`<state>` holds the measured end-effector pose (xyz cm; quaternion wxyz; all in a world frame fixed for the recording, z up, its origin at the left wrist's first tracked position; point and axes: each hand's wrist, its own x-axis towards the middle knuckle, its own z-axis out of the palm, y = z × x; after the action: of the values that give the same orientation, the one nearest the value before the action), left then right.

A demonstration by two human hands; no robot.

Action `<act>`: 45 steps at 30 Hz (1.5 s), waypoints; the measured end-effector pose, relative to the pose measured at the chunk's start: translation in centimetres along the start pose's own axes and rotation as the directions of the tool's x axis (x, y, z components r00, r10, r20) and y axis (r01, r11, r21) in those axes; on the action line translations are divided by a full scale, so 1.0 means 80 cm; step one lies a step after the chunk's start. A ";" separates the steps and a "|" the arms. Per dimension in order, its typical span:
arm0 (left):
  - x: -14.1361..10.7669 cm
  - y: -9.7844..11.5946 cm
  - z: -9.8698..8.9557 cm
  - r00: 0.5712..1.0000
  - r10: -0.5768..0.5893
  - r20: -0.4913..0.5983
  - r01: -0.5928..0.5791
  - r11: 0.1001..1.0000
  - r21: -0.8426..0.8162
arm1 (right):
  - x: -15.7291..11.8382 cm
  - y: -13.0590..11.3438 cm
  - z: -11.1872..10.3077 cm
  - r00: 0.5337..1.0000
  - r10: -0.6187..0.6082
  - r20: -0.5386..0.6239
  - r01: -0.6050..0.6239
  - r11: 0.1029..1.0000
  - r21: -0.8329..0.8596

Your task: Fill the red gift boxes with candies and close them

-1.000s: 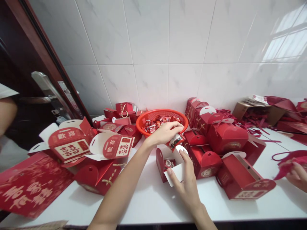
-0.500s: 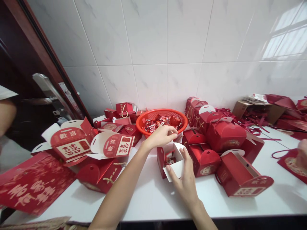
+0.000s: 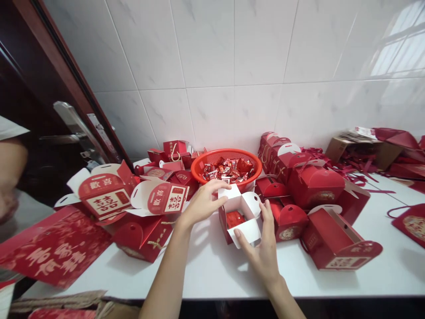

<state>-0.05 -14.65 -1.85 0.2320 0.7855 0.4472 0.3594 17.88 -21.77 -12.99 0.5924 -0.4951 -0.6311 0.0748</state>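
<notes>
A small red box with white inner flaps stands open on the white table, a red wrapped candy inside it. My left hand is at the box's left back flap, thumb and fingers apart around its edge. On the right side, my right hand has its thumb on the front white flap and its fingers against the right flap, gripping the box. Directly behind is a red plastic basket of wrapped candies.
Red gift boxes crowd the right, with more open boxes at the left. A red bag lies front left. A cardboard box with ribbons is back right. Another person's arm shows at the left edge.
My left hand has moved left and down from beside the basket to the box's back flap. The flaps are spread wider and a red candy now shows inside. The hand at the right edge is gone.
</notes>
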 end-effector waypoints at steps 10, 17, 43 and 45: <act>-0.028 -0.019 0.019 0.973 -0.185 -0.137 0.128 0.928 -0.350 | -0.006 0.004 -0.010 0.997 -0.025 -0.080 0.042 0.974 0.224; -0.034 -0.015 0.024 0.982 -0.188 -0.028 0.165 0.919 -0.358 | 0.005 0.002 -0.003 0.993 0.052 -0.107 -0.041 0.994 0.100; -0.044 -0.023 0.064 0.990 -0.118 -0.081 0.094 0.961 -0.259 | 0.014 0.002 0.006 0.999 0.037 0.039 -0.041 0.995 0.093; -0.045 -0.020 0.062 0.992 -0.113 -0.047 0.098 0.963 -0.252 | 0.012 0.000 0.006 0.999 0.021 0.041 -0.024 0.997 0.079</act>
<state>1.71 -17.16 -7.42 0.3337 0.7138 0.4467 0.4238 17.68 -20.88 -12.45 0.5982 -0.4766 -0.6336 0.1166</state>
